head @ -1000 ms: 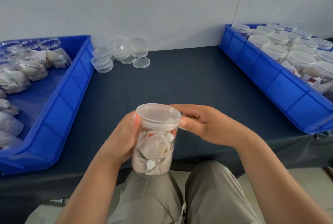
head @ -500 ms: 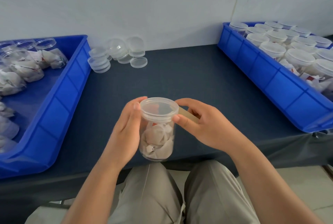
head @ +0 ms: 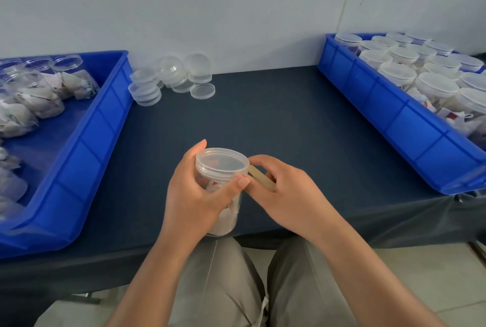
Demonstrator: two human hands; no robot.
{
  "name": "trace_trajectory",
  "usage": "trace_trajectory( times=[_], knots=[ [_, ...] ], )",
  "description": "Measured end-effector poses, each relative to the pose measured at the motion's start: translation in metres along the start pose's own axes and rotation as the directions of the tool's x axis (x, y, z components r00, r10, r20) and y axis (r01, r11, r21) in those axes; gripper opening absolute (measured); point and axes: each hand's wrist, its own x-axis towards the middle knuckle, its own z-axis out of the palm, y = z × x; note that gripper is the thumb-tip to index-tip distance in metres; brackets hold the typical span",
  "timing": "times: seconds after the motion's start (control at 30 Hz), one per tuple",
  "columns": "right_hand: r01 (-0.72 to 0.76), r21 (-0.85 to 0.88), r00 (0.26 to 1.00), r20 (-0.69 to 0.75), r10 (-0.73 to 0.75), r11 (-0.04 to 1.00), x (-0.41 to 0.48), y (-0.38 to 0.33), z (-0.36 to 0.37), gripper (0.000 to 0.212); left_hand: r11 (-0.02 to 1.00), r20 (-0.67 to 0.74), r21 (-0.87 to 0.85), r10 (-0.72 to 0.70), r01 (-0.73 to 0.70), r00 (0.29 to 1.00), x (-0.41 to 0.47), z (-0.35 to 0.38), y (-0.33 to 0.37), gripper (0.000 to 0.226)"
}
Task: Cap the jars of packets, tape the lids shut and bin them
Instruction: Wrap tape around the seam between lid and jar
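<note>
A dark navy cloth (head: 394,224) covers the counter (head: 263,121) and hangs over its front edge. The back edge meets a pale wall (head: 236,11). A blue plastic bin (head: 86,158) sits on the left end, its near corner close to the front edge. A second blue bin (head: 394,126) sits on the right end, set at an angle, its near corner at the front edge. At the back, just beside the left bin, lies a cluster of clear round lids (head: 171,79). Some are stacked and some are tipped up by the wall. A single lid (head: 202,90) lies flat at the cluster's right.
</note>
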Motion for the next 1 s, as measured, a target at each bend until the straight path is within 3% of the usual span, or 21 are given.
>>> trace_trajectory(
  times=[0.17,0.33,0.47,0.6,0.83,0.93,1.0],
  knots=[
    [0.025,0.007,0.974,0.226,-0.026,1.000,-0.006,0.004,-0.029,0.059,0.997,0.066,-0.059,-0.054,0.058,0.996,0.015,-0.018,0.001,0.090],
    [0.139,-0.120,0.967,0.229,-0.109,0.983,-0.002,0.004,-0.053,0.051,0.935,0.171,-0.261,-0.199,0.240,0.965,0.018,-0.028,0.003,0.079],
    [0.162,-0.097,0.968,0.210,-0.139,0.982,0.009,0.002,-0.062,0.043,0.781,0.401,-0.445,-0.263,0.437,0.878,0.014,-0.036,0.002,0.089],
    [0.129,-0.024,0.960,0.254,-0.119,0.991,0.019,-0.002,-0.055,0.041,0.591,0.583,-0.569,-0.200,0.572,0.787,0.012,-0.033,0.005,0.094],
    [0.137,0.084,0.944,0.289,-0.156,0.987,0.019,-0.001,-0.040,0.050,0.739,0.564,-0.505,-0.107,0.445,0.819,0.012,-0.040,0.005,0.101],
    [0.122,0.092,0.965,0.221,-0.140,0.988,0.015,0.002,-0.038,0.045,0.881,0.470,-0.381,-0.077,0.281,0.879,0.015,-0.043,0.009,0.077],
    [0.093,0.084,0.984,0.145,-0.105,0.992,0.014,0.001,-0.035,0.046,0.895,0.427,-0.359,-0.096,0.266,0.899,0.014,-0.038,0.009,0.065]
  ],
)
